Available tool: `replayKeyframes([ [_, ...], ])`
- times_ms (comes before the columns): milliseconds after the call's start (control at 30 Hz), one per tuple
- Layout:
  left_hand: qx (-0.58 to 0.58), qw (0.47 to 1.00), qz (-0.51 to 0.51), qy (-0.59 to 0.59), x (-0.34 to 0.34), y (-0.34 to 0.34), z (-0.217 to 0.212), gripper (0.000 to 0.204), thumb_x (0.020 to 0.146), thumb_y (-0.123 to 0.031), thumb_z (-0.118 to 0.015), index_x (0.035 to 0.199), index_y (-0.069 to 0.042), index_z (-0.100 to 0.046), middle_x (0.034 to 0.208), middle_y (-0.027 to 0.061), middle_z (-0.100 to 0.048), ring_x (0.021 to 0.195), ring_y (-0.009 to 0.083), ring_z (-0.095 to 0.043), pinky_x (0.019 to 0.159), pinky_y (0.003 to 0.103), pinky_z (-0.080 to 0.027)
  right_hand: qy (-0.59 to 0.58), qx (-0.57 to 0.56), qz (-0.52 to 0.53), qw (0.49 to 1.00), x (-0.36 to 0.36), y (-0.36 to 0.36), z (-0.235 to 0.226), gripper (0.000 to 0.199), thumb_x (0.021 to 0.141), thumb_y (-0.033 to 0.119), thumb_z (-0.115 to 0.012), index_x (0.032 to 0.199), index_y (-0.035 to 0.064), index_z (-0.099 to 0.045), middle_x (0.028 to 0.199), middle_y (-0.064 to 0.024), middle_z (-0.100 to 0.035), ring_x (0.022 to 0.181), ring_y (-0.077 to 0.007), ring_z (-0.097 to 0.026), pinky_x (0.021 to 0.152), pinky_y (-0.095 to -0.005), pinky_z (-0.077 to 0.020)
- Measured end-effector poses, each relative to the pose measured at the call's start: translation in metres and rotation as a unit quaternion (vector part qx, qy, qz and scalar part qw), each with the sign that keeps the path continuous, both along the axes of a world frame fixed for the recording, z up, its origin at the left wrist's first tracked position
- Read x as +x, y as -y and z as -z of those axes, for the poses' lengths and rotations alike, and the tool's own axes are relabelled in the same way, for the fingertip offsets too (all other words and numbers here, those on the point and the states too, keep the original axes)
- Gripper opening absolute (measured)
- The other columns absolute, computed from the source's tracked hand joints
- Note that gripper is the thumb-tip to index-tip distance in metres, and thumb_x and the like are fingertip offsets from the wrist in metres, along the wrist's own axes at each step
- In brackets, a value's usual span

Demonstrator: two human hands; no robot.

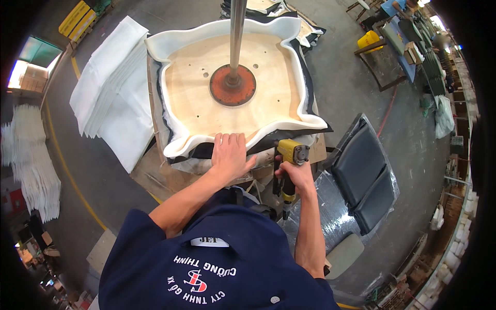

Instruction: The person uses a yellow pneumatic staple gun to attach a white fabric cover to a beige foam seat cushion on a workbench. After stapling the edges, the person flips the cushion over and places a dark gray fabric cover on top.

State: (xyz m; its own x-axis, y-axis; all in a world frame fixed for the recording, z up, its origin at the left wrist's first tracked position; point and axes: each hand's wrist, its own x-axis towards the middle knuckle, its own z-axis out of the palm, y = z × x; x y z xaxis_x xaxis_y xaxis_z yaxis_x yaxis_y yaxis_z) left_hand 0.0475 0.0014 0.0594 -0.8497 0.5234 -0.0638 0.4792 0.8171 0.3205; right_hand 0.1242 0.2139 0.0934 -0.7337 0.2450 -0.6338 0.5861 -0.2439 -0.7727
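A plywood panel (181, 67) lies flat in front of me, its edges wrapped by thick white foam padding (194, 143) that curls up all round. Black cover material (268, 138) shows beneath the foam. A round orange press plate (232, 95) on a metal rod (237, 36) rests on the panel's middle. My left hand (229, 157) has its fingers hooked over the near foam edge, thumb out to the side. In my right hand (297, 175) is a yellow and black staple gun (293, 151), held upright beside the near right edge; its nose is hidden.
White foam sheets (111, 77) are stacked at left, with more white sheets (31, 160) beyond. Black cushions (361, 173) and silvery wrapping (330, 201) lie at right. A yellow bucket (369, 41), a work table (405, 49) and another person (390, 8) are at far right.
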Motion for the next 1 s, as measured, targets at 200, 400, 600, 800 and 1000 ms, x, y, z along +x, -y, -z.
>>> replayKeyframes([
  [200,0.073,0.993,-0.017,-0.095,-0.004,-0.013,0.021,0.056,0.077,-0.058,-0.078,0.088,-0.003,-0.075,0.098,0.0126,-0.058,0.102,0.0307,-0.052,0.097,0.049,-0.038,-0.03,-0.027,-0.016,0.999,0.002,0.002,0.0,0.085,0.08,-0.011,-0.06,0.159,0.01,-0.037,0.108,-0.0116,-0.07,0.068,-0.017,-0.068,0.06,-0.0315,-0.0571],
  [400,0.146,0.975,0.098,-0.136,-0.043,-0.013,0.054,0.038,0.082,-0.048,-0.076,0.078,-0.01,-0.074,0.093,0.0033,-0.058,0.101,0.0256,-0.053,0.091,0.045,-0.038,-0.003,-0.003,-0.06,0.998,-0.023,0.012,-0.012,0.086,0.078,-0.012,-0.058,0.159,0.0092,-0.038,0.108,-0.0123,-0.07,0.063,-0.0145,-0.062,0.055,-0.0294,-0.0527],
  [600,0.17,0.977,0.034,-0.127,-0.036,-0.013,0.056,0.034,0.08,-0.044,-0.078,0.076,-0.01,-0.074,0.095,0.0035,-0.059,0.101,0.0251,-0.053,0.09,0.045,-0.037,0.038,0.018,-0.112,0.993,-0.036,0.017,-0.015,0.087,0.076,-0.014,-0.057,0.158,0.0084,-0.038,0.108,-0.0127,-0.069,0.063,-0.0144,-0.062,0.054,-0.029,-0.0521],
  [800,0.187,0.975,0.007,-0.12,-0.038,-0.019,0.062,0.033,0.081,-0.042,-0.077,0.074,-0.01,-0.073,0.095,0.0042,-0.059,0.102,0.0258,-0.053,0.091,0.045,-0.037,0.062,0.1,-0.147,0.982,-0.057,0.034,-0.02,0.077,0.08,-0.009,-0.059,0.154,0.0072,-0.044,0.101,-0.0107,-0.068,0.059,-0.015,-0.06,0.052,-0.0292,-0.0513],
  [1000,0.186,0.973,-0.026,-0.132,-0.036,-0.022,0.056,0.033,0.087,-0.039,-0.072,0.075,-0.008,-0.075,0.093,0.0061,-0.06,0.101,0.0271,-0.054,0.091,0.046,-0.038,0.048,0.088,-0.132,0.986,-0.06,0.026,-0.026,0.075,0.082,-0.008,-0.057,0.154,0.0066,-0.044,0.1,-0.0111,-0.068,0.061,-0.0143,-0.06,0.053,-0.0292,-0.0516],
])
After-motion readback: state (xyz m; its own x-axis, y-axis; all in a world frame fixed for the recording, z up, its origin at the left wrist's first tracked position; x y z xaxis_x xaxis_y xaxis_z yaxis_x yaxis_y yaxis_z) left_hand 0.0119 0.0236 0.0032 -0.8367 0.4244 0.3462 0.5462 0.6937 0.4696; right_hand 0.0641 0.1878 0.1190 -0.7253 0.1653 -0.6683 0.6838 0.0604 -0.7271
